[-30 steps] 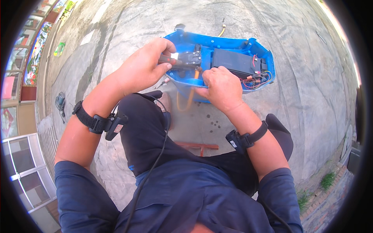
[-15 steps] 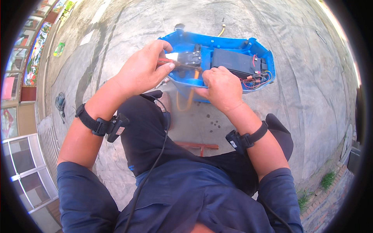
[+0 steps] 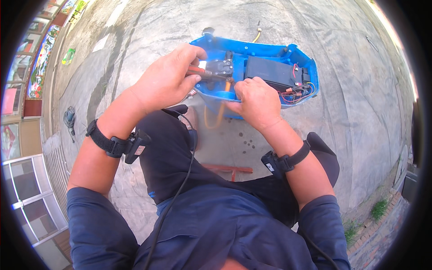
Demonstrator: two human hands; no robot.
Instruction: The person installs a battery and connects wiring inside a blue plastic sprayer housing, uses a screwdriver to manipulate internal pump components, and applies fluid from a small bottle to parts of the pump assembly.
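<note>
An open blue plastic housing (image 3: 265, 46) sits in front of me. Inside it are a small black pump (image 3: 219, 67) at the left and a black battery (image 3: 270, 72) with thin wires (image 3: 294, 94) at the right. My left hand (image 3: 168, 76) is closed around a red-handled hand tool (image 3: 196, 70); its dark metal end reaches along the pump's near side, and its exact kind is unclear. With fingers bent inside and thumb outside, my right hand (image 3: 258, 101) grips the near rim, beside a yellowish hose (image 3: 227, 86) that runs from the pump.
A red metal piece (image 3: 234, 169) lies on the concrete between my legs. To the left is a blue-grey power tool (image 3: 69, 118). Beyond the housing lies a short yellow hose end (image 3: 258, 34). A black cable (image 3: 177, 191) hangs across my lap.
My left hand has shifted slightly right with the red-handled tool, closer to the pump. My right hand keeps its place on the rim.
</note>
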